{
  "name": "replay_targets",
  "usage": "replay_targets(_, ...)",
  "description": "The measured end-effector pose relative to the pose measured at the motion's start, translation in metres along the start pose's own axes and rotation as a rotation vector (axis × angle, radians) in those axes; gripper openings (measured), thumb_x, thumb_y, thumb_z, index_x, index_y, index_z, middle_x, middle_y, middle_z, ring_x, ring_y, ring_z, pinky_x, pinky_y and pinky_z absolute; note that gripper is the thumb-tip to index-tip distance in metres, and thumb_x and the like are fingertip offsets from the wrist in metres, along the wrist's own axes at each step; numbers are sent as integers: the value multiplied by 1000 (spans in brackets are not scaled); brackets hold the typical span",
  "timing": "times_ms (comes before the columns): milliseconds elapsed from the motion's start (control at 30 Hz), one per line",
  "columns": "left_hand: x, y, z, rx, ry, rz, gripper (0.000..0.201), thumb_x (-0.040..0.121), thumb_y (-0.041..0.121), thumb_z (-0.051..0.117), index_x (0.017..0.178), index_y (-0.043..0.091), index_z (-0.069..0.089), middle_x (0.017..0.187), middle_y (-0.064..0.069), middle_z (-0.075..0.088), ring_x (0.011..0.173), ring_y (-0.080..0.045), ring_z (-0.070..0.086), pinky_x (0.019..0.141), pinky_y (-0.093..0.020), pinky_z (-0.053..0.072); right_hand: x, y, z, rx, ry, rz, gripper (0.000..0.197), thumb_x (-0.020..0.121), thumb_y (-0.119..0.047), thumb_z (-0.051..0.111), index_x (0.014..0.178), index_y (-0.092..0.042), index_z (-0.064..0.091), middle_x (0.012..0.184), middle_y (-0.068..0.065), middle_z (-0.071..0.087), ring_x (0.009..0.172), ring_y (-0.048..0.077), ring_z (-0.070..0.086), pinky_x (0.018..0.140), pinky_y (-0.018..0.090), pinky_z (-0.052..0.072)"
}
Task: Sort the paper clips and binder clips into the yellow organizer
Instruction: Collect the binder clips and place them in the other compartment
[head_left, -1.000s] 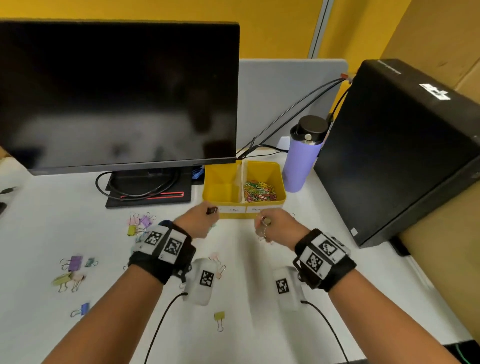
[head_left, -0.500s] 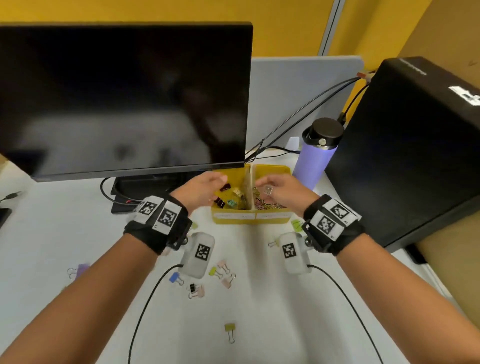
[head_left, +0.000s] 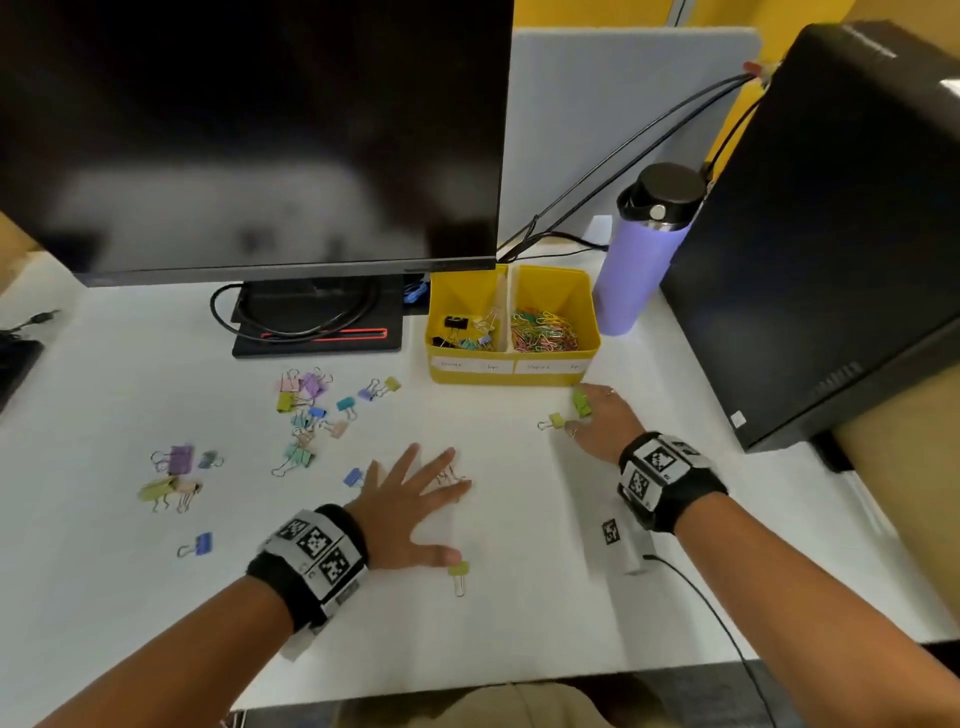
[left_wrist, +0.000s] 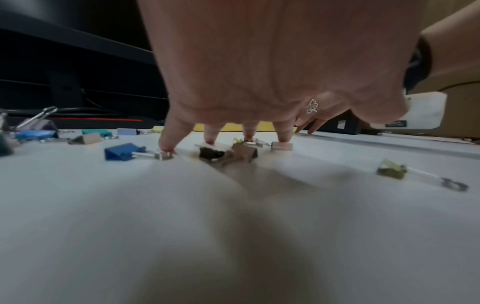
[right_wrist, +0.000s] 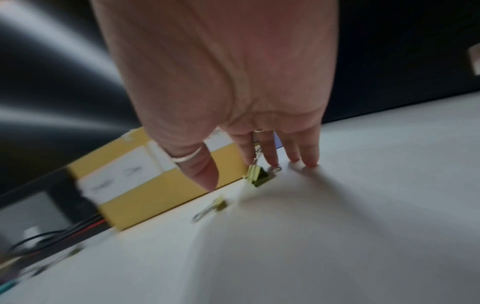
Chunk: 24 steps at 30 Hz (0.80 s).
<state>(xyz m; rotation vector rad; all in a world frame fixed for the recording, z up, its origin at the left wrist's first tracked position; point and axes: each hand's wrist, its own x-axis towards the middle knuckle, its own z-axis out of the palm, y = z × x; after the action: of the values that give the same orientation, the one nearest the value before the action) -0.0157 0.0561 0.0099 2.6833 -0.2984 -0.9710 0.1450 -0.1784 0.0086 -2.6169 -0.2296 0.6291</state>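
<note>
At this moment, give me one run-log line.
left hand: open, spread over binder clips | right hand: fingers at green binder clip | yellow organizer: both compartments partly filled

Black monitor (head_left: 249, 130) filled upper left of head view, its flat stand (head_left: 317, 332) below on white desk (head_left: 519, 613) with looped black cable (head_left: 291, 325). Purple bottle (head_left: 641, 260), black lid, stood upper right beside black computer tower (head_left: 831, 234). Grey partition panel (head_left: 597, 114) behind, cables (head_left: 623, 156) crossing it.
</note>
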Motion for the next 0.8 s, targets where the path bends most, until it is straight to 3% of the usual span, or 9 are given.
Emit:
replay_targets(100,-8,1,15,24,45,-21,124,35,97,9,144,41,-9,150,13,-30,141,-25,-28,112,-59,-9,-17,-11,24,-30,19,-70,60,85,-31,57,134,-6,32,141,18,37,131,35,33,109,40,32)
replay_targets(200,-12,12,30,32,84,-73,123,40,93,18,144,36,-14,154,6,-26,141,-27,-27,113,-57,-8,-29,-19,37,-184,21,-151,60,88,-31,52,140,-21,24,145,15,29,130,35,32,103,45,39)
replay_targets(267,-12,20,36,6,117,-127,118,45,90,19,145,35,-11,156,1,-16,143,-31,-19,115,-56,-3,-32,-24,41,-304,48,-209,43,92,-21,45,134,-21,36,138,16,38,122,34,38,93,41,43)
replay_targets(333,-12,29,38,43,161,-151,104,58,88,22,145,32,7,155,-10,16,142,-41,12,112,-56,19,-33,-28,44,-332,51,-234,32,93,-10,40,124,-13,48,128,17,47,116,32,40,87,37,44)
replay_targets(400,-10,32,34,27,159,-237,72,72,70,35,130,28,35,129,-12,58,114,-42,57,87,-49,52,-32,-27,46,-327,39,-251,32,90,-1,40,119,-9,52,122,18,50,114,31,42,86,35,43)
replay_targets(433,-8,32,32,52,211,-230,61,72,61,47,124,29,43,117,-11,65,101,-37,65,75,-43,58,-31,-27,46,-328,39,-264,33,89,1,40,118,-8,52,121,18,50,113,31,43,87,34,42)
replay_targets(500,-3,38,30,52,313,-174,59,75,46,65,128,27,47,127,-12,56,107,-36,56,84,-42,54,-31,-27,45,-349,42,-283,32,89,0,41,119,-7,49,122,18,50,111,31,45,91,33,38)
replay_targets(567,0,39,27,55,324,-171,55,86,37,57,136,24,40,140,-10,37,120,-34,38,102,-38,38,-31,-29,45,-350,40,-278,30,90,-4,43,119,-6,47,122,18,49,109,32,45,92,32,35)
replay_targets(800,16,44,15,62,332,-238,43,93,31,47,131,14,37,130,-10,37,110,-28,42,97,-33,33,-30,-34,39,-158,31,-236,31,83,-7,58,113,-3,50,119,21,48,109,35,48,92,35,39)
